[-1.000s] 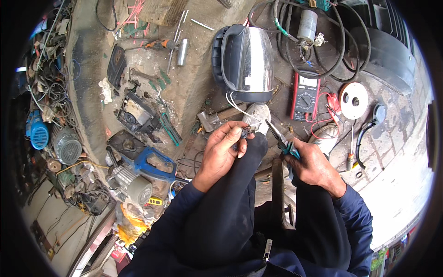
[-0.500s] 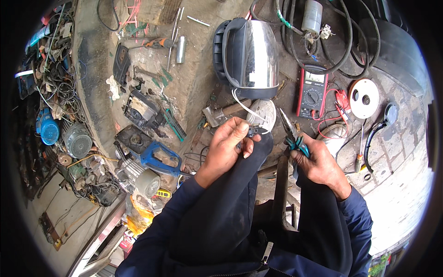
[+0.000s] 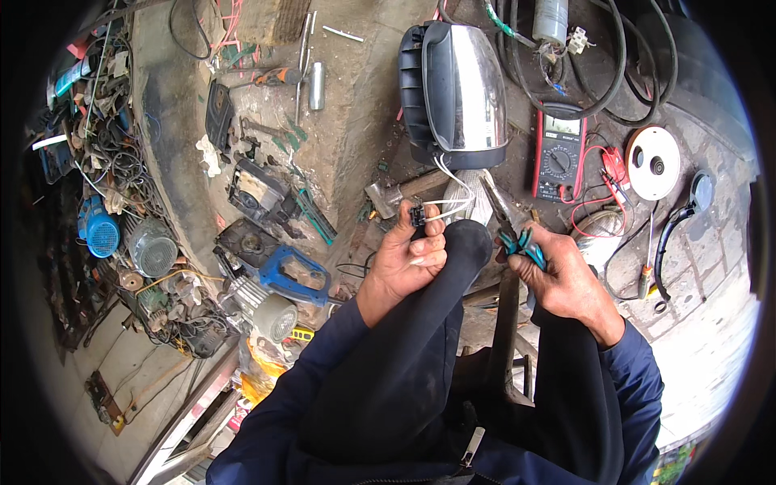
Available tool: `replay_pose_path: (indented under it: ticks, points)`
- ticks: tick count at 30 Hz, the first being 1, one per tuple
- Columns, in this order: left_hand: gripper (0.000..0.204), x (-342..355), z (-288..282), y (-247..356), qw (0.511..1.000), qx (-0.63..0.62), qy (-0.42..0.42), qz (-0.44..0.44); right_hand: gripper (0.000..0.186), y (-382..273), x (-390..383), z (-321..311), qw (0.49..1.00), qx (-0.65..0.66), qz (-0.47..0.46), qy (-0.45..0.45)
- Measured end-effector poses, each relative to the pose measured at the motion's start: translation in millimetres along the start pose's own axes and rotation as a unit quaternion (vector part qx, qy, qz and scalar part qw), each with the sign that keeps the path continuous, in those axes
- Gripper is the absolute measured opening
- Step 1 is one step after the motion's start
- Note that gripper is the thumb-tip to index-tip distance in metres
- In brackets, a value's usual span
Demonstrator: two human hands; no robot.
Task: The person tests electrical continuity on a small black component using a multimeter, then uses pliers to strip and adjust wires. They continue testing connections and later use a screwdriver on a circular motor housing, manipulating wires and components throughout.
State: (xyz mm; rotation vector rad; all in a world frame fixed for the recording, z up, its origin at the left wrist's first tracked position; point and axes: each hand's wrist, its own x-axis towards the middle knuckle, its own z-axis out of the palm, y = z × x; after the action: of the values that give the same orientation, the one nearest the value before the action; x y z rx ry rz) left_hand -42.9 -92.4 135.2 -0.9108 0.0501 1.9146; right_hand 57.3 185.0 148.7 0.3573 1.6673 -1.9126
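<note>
Presently the left hand [image 3: 404,259] pinches a small black connector [image 3: 417,216] between thumb and fingertips, above the knee. White wires [image 3: 453,194] run from it to the kettle [image 3: 454,93] lying on the ground. The right hand [image 3: 566,279] is clenched around the teal-handled pliers [image 3: 509,222], tips near the wires. Judged light, rigid plastic; the wires are thin and pliable. Best held by the connector body, not the leads.

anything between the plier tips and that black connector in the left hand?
Nothing visible. The pliers in the right hand point up and left, and open air separates their tips from the small black connector pinched in the left hand. The white wires arc just above that gap.
</note>
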Motion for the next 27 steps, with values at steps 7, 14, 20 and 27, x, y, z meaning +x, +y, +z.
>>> replay_pose_path:
  ticks: [7,14,20,27]
  points:
    - [0.047,7.6,-0.9,1.0,1.000,0.011,0.008,0.003,0.016,-2.6,-0.1,-2.5,1.000,0.007,-0.010,0.001]
    - [0.047,13.9,-1.8,-4.4,0.982,0.154,0.073,0.080,0.013,5.4,1.0,-2.2,1.000,0.001,-0.029,0.011]
    - [0.045,15.8,-3.9,-6.5,0.959,0.216,0.107,0.147,0.013,9.6,-1.1,-4.6,1.000,0.009,0.011,0.005]
    - [0.046,14.1,0.6,-8.2,0.917,0.299,0.170,0.200,0.020,18.2,-2.6,-5.9,1.000,0.006,0.025,0.004]
